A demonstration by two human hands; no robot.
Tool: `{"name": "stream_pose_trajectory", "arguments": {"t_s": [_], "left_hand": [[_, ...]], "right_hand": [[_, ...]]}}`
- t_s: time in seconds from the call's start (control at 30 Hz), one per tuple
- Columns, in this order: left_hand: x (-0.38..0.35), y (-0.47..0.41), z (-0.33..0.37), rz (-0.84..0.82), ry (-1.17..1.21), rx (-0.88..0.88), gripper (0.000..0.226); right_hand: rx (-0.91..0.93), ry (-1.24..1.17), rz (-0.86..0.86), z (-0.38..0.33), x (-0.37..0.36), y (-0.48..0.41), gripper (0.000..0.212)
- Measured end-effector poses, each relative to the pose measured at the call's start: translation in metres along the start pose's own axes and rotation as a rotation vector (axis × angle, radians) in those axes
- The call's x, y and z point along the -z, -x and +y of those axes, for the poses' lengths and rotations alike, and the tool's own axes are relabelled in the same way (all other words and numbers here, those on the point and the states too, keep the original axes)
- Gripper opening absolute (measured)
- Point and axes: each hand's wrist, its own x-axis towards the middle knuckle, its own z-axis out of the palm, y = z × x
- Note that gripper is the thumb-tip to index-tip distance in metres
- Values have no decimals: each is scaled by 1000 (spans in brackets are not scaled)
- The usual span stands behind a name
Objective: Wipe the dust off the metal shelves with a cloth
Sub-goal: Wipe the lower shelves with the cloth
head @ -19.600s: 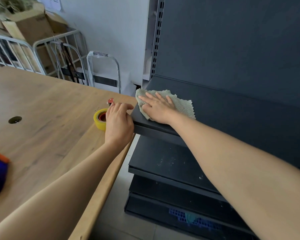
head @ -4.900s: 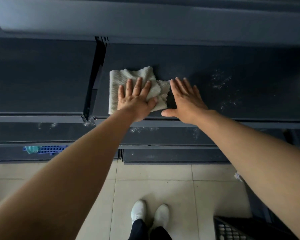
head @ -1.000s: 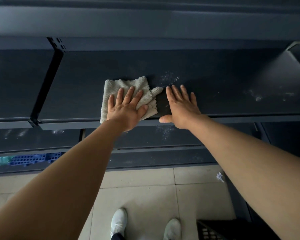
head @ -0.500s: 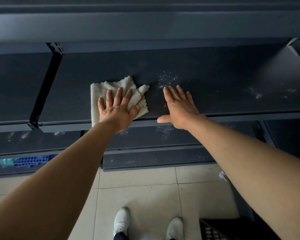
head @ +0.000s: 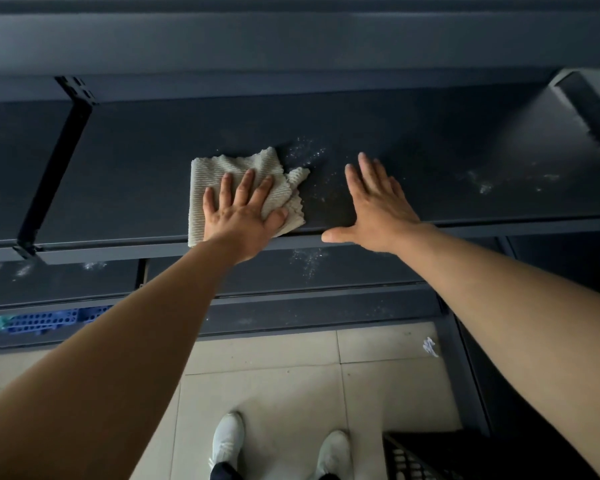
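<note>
Pale beige square floor tiles (head: 274, 386) lay dimly lit below, with a black slatted plastic crate (head: 426, 459) at the lower right and a blue perforated plastic crate (head: 49, 318) at the left.

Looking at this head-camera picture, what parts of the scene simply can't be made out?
- Shelf under the cloth: head view, covered by cloth and left hand, so dust there is unknown.
- Surface beneath the right hand: hidden by the palm.
- Blue perforated item on the lowest level: cut off by the shelf edge and left forearm.
- Black crate: cropped by the bottom edge.
- White scrap on the floor: too small to identify.
</note>
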Motion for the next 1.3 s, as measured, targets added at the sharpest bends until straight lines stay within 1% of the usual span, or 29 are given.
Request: {"name": "stream_pose_trajectory", "arguments": {"t_s": [0.1,0.27,0.53,0.8,1.0,1.17,1.3], "left_hand": [[-1,1,1,21,-4,8,65],[-3,1,1,60,-7,25,64],[-3,3,6,49,-1,48,64],[-5,-7,54,-15,8,-31,66],[-3,-8,37,-35,17,-67,65],[3,-19,17,-25,7,-23,67],[4,-31,19,-42,-22,-22,73]], "right_hand": [[-46,5,-43,6,-8,-1,124],[-30,23,-3,11,-20,-3,124],[-29,30,-22,10,-19,-4,124],[-33,21,3,9,-22,-4,123],[-44,-7,2,7,-19,-5,124],[-42,-42,-45,4,-12,-6,125],[-17,-87,-33,4,-12,-6,121]]}}
